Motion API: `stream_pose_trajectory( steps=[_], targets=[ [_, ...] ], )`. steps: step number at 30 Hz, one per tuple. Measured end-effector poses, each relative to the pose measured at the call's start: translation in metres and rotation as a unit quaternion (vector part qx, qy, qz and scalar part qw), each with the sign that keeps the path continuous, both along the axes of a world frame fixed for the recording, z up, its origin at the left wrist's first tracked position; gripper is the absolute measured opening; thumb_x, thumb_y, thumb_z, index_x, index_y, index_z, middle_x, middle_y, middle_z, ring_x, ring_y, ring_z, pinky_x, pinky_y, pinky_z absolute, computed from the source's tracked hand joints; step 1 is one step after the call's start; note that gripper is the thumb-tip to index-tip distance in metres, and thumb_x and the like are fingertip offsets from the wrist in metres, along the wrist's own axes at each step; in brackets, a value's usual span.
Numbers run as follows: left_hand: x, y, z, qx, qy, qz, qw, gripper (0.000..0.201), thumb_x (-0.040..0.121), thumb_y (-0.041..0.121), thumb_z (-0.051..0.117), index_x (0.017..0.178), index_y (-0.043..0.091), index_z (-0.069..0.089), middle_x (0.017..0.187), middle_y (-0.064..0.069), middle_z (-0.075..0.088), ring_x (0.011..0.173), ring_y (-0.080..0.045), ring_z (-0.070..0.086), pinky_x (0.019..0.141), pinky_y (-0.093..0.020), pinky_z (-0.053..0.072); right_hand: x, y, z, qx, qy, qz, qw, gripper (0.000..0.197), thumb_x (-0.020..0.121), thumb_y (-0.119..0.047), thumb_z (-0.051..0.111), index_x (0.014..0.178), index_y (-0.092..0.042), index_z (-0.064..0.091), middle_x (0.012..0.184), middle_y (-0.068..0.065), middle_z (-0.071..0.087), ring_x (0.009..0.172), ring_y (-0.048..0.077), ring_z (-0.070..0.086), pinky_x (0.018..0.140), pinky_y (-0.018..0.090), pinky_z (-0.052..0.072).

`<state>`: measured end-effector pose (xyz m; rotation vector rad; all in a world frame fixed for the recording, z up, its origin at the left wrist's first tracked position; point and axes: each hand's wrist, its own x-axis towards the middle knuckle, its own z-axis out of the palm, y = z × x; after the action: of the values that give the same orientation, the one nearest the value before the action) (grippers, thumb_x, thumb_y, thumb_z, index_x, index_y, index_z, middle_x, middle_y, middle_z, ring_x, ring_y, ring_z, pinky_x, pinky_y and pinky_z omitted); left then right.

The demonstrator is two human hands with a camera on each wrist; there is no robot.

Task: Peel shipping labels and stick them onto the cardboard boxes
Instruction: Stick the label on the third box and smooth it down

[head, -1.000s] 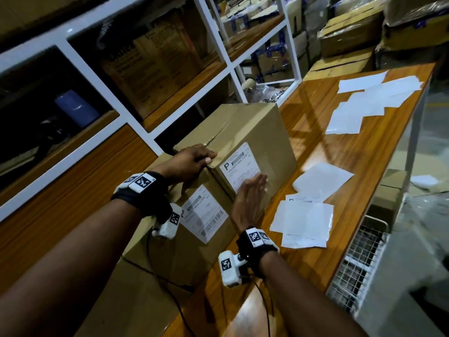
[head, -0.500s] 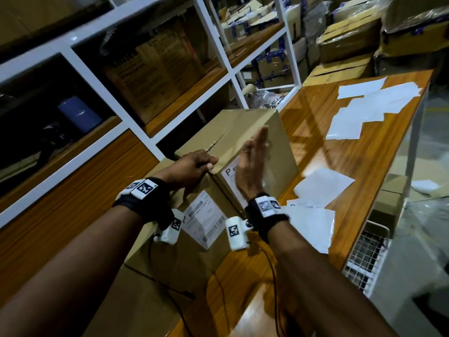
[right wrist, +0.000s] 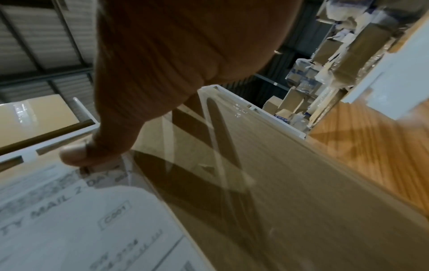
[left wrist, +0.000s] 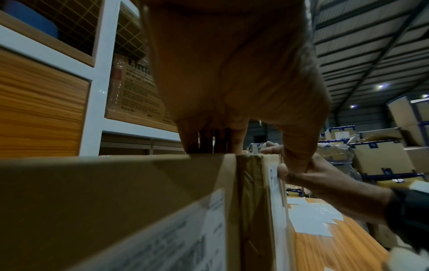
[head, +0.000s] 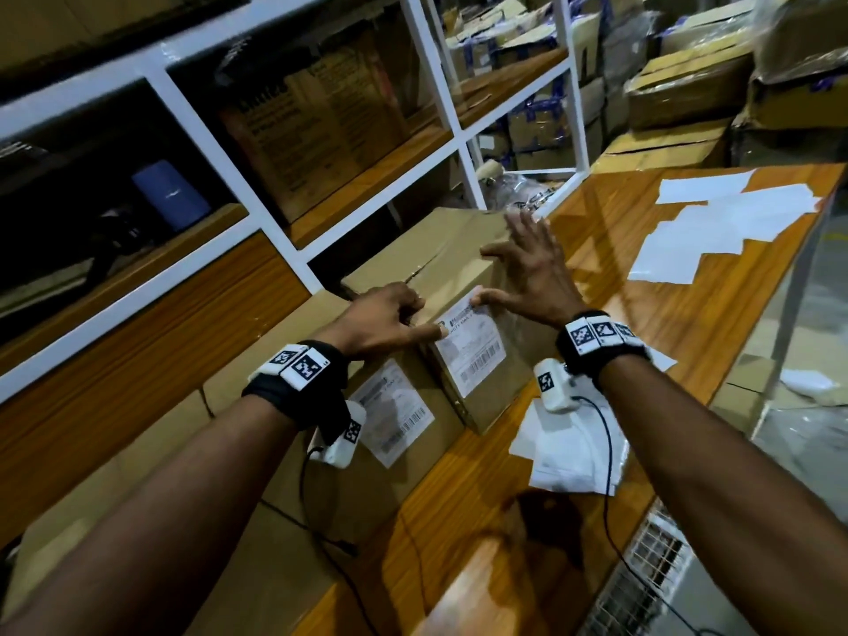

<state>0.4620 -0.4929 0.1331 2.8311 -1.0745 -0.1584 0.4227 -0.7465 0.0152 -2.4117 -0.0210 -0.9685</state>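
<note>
Two cardboard boxes stand side by side on the wooden table. The far box (head: 459, 250) carries a white shipping label (head: 472, 355) on its front face. The near box (head: 321, 498) carries its own label (head: 392, 415). My left hand (head: 424, 319) grips the far box's top edge, fingers curled on top and thumb on the label's upper left corner. My right hand (head: 514, 277) lies spread over the box's upper right, its thumb pressing the label's top edge. In the right wrist view the thumb (right wrist: 76, 155) sits on the label (right wrist: 81, 229). In the left wrist view both thumbs meet at the label's edge (left wrist: 276, 183).
Loose white sheets (head: 573, 452) lie on the table (head: 619, 314) right of the boxes, with more sheets (head: 734, 222) at its far end. A white shelving rack (head: 275, 213) with cartons stands close on the left. A wire basket (head: 651, 566) hangs at the table's right edge.
My right hand swept up from lying flat on the label to the box's top right, fingers now spread. My left thumb has stretched out onto the label's corner.
</note>
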Motion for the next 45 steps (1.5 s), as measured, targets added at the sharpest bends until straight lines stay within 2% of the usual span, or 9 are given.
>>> stream_pose_trajectory(
  steps=[3, 11, 15, 22, 25, 28, 32, 37, 45],
  targets=[
    [-0.001, -0.002, -0.006, 0.001, -0.042, 0.000, 0.999, 0.093, 0.061, 0.091, 0.059, 0.123, 0.022, 0.061, 0.114, 0.003, 0.064, 0.095, -0.015, 0.062, 0.084, -0.043, 0.058, 0.000, -0.008, 0.008, -0.006, 0.006, 0.014, 1.000, 0.066, 0.081, -0.066, 0.071, 0.132, -0.025, 0.065, 0.152, 0.007, 0.050, 0.153, 0.028, 0.028, 0.127, 0.052, 0.006],
    [-0.001, -0.008, -0.013, -0.011, -0.088, 0.009, 0.996, 0.069, 0.075, 0.080, 0.063, 0.114, 0.023, 0.064, 0.103, 0.005, 0.064, 0.088, -0.014, 0.060, 0.079, -0.043, 0.058, 0.001, -0.012, 0.007, -0.021, -0.028, 0.022, 0.999, 0.064, 0.091, -0.067, 0.044, 0.127, -0.021, 0.070, 0.142, 0.008, 0.061, 0.142, 0.030, 0.043, 0.126, 0.056, 0.013],
    [-0.006, -0.007, -0.016, -0.030, -0.089, 0.016, 0.995, 0.064, 0.082, 0.070, 0.066, 0.119, 0.018, 0.065, 0.110, 0.001, 0.065, 0.092, -0.017, 0.062, 0.082, -0.042, 0.057, 0.005, -0.013, -0.005, -0.023, -0.038, 0.034, 0.998, 0.061, 0.096, -0.067, 0.042, 0.133, -0.024, 0.063, 0.147, 0.007, 0.054, 0.148, 0.029, 0.035, 0.126, 0.056, 0.011],
    [-0.028, -0.007, -0.030, -0.051, -0.142, 0.031, 0.988, 0.053, 0.088, 0.059, 0.065, 0.121, 0.017, 0.060, 0.116, -0.001, 0.063, 0.097, -0.019, 0.060, 0.084, -0.041, 0.055, 0.011, -0.017, -0.022, -0.107, -0.040, 0.046, 0.992, 0.095, 0.077, -0.086, 0.054, 0.146, -0.021, 0.044, 0.156, 0.012, 0.036, 0.155, 0.035, 0.017, 0.124, 0.064, 0.010],
    [-0.035, -0.010, -0.045, -0.037, -0.183, 0.047, 0.981, 0.069, 0.083, 0.058, 0.073, 0.134, 0.015, 0.052, 0.133, -0.005, 0.059, 0.118, -0.023, 0.056, 0.103, -0.040, 0.047, 0.012, -0.024, -0.024, -0.140, -0.020, 0.057, 0.988, 0.113, 0.064, -0.087, 0.067, 0.150, -0.019, 0.038, 0.158, 0.014, 0.031, 0.155, 0.037, 0.015, 0.124, 0.065, 0.006],
    [-0.044, -0.017, -0.063, 0.001, -0.227, 0.077, 0.971, 0.098, 0.074, 0.061, 0.080, 0.149, 0.013, 0.038, 0.155, -0.010, 0.044, 0.143, -0.026, 0.039, 0.125, -0.043, 0.017, 0.008, -0.026, -0.025, -0.159, -0.005, 0.060, 0.985, 0.127, 0.053, -0.078, 0.082, 0.153, -0.016, 0.035, 0.158, 0.019, 0.031, 0.155, 0.041, 0.014, 0.123, 0.066, 0.005],
    [-0.051, -0.026, -0.081, 0.028, -0.279, 0.131, 0.951, 0.119, 0.063, 0.070, 0.081, 0.155, 0.013, 0.029, 0.163, -0.011, 0.031, 0.153, -0.026, 0.022, 0.126, -0.049, -0.007, 0.006, -0.026, -0.023, -0.165, 0.009, 0.060, 0.984, 0.133, 0.047, -0.068, 0.091, 0.153, -0.015, 0.033, 0.158, 0.020, 0.030, 0.155, 0.042, 0.012, 0.124, 0.065, 0.002],
    [-0.060, -0.029, -0.100, 0.059, -0.333, 0.152, 0.929, 0.126, 0.058, 0.074, 0.078, 0.155, 0.010, 0.029, 0.162, -0.016, 0.031, 0.155, -0.032, 0.016, 0.122, -0.065, -0.003, 0.004, -0.031, -0.020, -0.178, 0.025, 0.066, 0.981, 0.132, 0.045, -0.063, 0.093, 0.153, -0.017, 0.032, 0.157, 0.019, 0.031, 0.154, 0.042, 0.014, 0.124, 0.064, 0.001],
    [-0.064, -0.033, -0.136, -0.010, -0.324, 0.142, 0.935, 0.145, 0.052, 0.065, 0.085, 0.162, 0.018, 0.003, 0.164, -0.024, 0.013, 0.155, -0.042, -0.004, 0.123, -0.059, -0.008, 0.001, -0.035, -0.017, -0.179, 0.042, 0.082, 0.979, 0.134, 0.046, -0.063, 0.092, 0.152, -0.020, 0.021, 0.158, 0.021, 0.030, 0.155, 0.043, 0.012, 0.123, 0.066, 0.001]
  ],
)
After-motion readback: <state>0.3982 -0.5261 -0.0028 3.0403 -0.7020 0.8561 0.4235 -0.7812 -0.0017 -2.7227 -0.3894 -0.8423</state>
